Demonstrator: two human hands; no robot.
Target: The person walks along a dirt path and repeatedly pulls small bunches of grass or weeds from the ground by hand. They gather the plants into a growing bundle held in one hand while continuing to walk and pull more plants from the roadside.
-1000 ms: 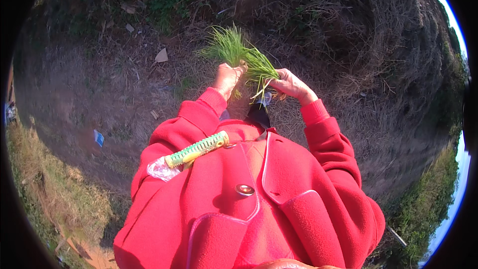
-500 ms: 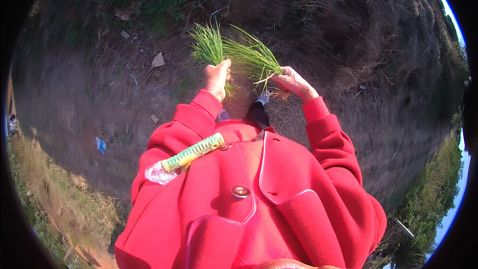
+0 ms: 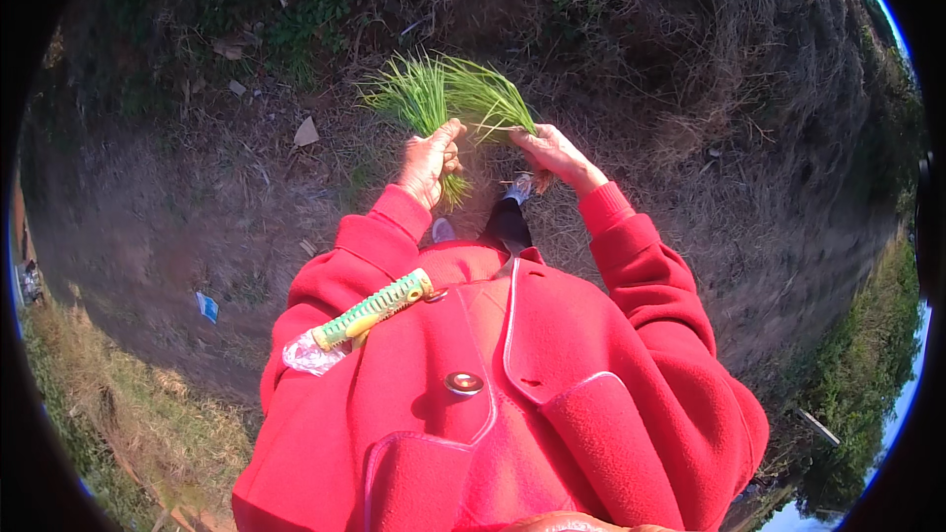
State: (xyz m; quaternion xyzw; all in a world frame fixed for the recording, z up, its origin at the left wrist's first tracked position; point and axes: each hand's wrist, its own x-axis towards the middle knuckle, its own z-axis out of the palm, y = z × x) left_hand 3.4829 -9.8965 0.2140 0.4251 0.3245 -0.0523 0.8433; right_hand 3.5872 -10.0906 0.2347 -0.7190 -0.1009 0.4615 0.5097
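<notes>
My left hand (image 3: 430, 164) is closed round a bunch of thin green stalks (image 3: 415, 97) that look like chives. Their tips fan out upward, and a short green tail hangs below the fist. In my right hand (image 3: 559, 152) is a second bunch of similar stalks (image 3: 490, 96), leaning left so that its tips touch or overlap the first bunch. Brownish, root-like ends show under the right hand. Both bunches are held in front of me above the ground, the hands a short gap apart. The fingers of the right hand are partly hidden behind the stalks.
Dry grass and soil cover the ground (image 3: 197, 217). Leafy plants (image 3: 325, 10) grow at the far left. A pale flat scrap (image 3: 306, 132) and a blue packet (image 3: 207, 307) lie to the left. A green-and-yellow plastic tube (image 3: 376, 309) rests against my red coat (image 3: 473, 335).
My right hand has moved left and slightly up with its bunch, closer to my left hand. The two bunches now meet more at their tips.
</notes>
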